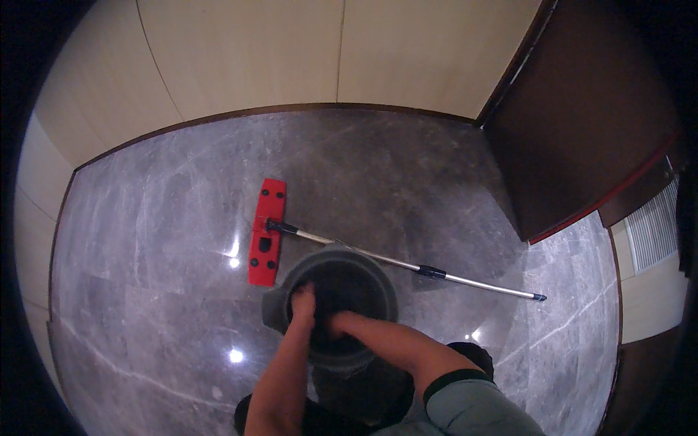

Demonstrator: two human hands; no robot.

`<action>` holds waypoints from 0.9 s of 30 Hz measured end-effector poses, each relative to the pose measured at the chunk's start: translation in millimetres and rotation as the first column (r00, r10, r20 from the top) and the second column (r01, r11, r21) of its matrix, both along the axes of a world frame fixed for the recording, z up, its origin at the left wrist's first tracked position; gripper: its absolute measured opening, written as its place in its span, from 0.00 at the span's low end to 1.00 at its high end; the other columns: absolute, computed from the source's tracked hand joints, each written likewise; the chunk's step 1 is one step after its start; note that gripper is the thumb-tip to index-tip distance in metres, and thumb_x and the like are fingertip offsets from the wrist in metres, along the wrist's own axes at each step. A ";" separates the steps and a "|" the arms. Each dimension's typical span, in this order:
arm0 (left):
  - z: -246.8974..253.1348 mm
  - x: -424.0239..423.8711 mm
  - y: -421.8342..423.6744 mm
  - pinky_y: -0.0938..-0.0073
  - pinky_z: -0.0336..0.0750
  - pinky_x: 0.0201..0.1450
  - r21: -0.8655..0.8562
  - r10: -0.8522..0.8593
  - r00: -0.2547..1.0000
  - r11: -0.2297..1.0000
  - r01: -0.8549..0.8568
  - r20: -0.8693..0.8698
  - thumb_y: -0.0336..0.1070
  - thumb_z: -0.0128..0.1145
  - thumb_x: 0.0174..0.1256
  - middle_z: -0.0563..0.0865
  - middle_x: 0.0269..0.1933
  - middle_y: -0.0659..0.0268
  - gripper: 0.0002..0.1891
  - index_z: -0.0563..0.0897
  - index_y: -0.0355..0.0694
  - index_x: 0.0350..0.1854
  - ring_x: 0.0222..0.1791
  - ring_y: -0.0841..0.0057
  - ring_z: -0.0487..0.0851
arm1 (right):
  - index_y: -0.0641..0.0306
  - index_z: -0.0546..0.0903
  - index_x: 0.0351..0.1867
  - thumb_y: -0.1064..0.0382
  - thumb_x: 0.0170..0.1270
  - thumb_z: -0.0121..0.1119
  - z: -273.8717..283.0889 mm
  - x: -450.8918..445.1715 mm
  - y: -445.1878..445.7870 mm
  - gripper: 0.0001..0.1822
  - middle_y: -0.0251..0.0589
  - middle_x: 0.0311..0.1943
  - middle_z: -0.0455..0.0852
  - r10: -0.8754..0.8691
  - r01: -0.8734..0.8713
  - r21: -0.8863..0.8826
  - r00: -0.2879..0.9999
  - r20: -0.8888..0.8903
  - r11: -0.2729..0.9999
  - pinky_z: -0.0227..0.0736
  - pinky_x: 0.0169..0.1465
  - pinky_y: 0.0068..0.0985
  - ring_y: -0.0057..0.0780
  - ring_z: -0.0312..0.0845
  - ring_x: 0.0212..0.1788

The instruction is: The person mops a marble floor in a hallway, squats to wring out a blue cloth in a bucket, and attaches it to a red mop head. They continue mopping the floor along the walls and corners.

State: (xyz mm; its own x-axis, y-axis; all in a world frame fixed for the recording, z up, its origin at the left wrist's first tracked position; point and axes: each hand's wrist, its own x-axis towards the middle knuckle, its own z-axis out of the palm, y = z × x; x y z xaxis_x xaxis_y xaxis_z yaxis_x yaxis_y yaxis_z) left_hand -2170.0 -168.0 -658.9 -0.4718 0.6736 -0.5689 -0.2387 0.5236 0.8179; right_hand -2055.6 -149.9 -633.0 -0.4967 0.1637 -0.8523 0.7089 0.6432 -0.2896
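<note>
A round dark grey bucket (pixel 385 283) stands on the floor in front of me, with both my hands inside its mouth. My left hand (pixel 303 298) is near the bucket's left inner wall. Farther right and lower, my right hand (pixel 337 325) reaches down into the dark interior. Blur and shadow hide the fingers of both hands and whatever they may touch. Just beyond the bucket lies a flat mop with a red head (pixel 267 212), at the upper left. Its metal pole (pixel 474 282) runs along the floor behind the bucket towards the right.
Pale wall panels (pixel 262 60) with a dark skirting border the grey marble-look floor (pixel 163 261). At the upper right, a dark brown door or panel (pixel 583 120) has a red lower edge. A slatted vent (pixel 654 231) is at the far right. My dark shoe (pixel 473 355) is right of the bucket.
</note>
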 end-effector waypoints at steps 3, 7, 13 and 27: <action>5.4 4.8 -2.7 0.67 0.68 0.50 -0.006 0.008 0.999 1.000 -0.008 0.042 0.47 0.51 0.60 0.79 0.46 0.57 0.23 0.74 0.34 0.51 0.46 0.68 0.75 | 0.59 0.79 0.45 0.57 0.53 0.56 -32.9 15.9 27.5 0.18 0.47 0.46 0.79 -0.166 0.161 -0.057 0.982 -0.093 0.985 0.70 0.49 0.36 0.41 0.77 0.45; 57.1 19.4 -1.3 0.65 0.68 0.50 -0.042 0.069 0.941 0.997 -0.058 0.332 0.47 0.52 0.58 0.78 0.47 0.61 0.22 0.74 0.39 0.52 0.45 0.67 0.75 | 0.60 0.79 0.44 0.60 0.52 0.54 -61.1 28.9 45.8 0.16 0.48 0.42 0.81 -0.360 0.416 0.176 0.890 -0.281 0.892 0.71 0.49 0.35 0.41 0.77 0.44; 19.1 5.9 -5.1 0.62 0.68 0.54 -0.031 0.145 0.697 0.984 -0.174 0.703 0.51 0.49 0.60 0.77 0.51 0.63 0.24 0.71 0.44 0.55 0.51 0.66 0.74 | 0.61 0.76 0.46 0.62 0.54 0.49 -8.4 3.9 72.6 0.17 0.47 0.46 0.77 -0.810 0.693 -0.420 0.478 -0.341 0.586 0.72 0.42 0.43 0.42 0.74 0.45; 62.4 -2.3 -0.1 0.62 0.65 0.58 0.103 -0.083 0.681 0.995 0.011 0.727 0.56 0.44 0.60 0.74 0.54 0.63 0.25 0.69 0.49 0.57 0.56 0.67 0.71 | 0.60 0.78 0.29 0.51 0.50 0.58 146.9 -13.7 -19.7 0.14 0.45 0.35 0.80 -0.272 0.695 -0.053 0.209 -0.939 0.717 0.60 0.49 0.51 0.44 0.75 0.42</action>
State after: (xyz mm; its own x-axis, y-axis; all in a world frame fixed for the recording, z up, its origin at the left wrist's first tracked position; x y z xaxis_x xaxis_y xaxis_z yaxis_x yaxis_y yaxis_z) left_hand -2172.3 -168.1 -596.5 0.1023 0.7445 -0.6597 -0.7554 0.4896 0.4354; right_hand -2069.4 -169.7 -486.1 -0.5762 0.7996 0.1692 0.3958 0.4541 -0.7982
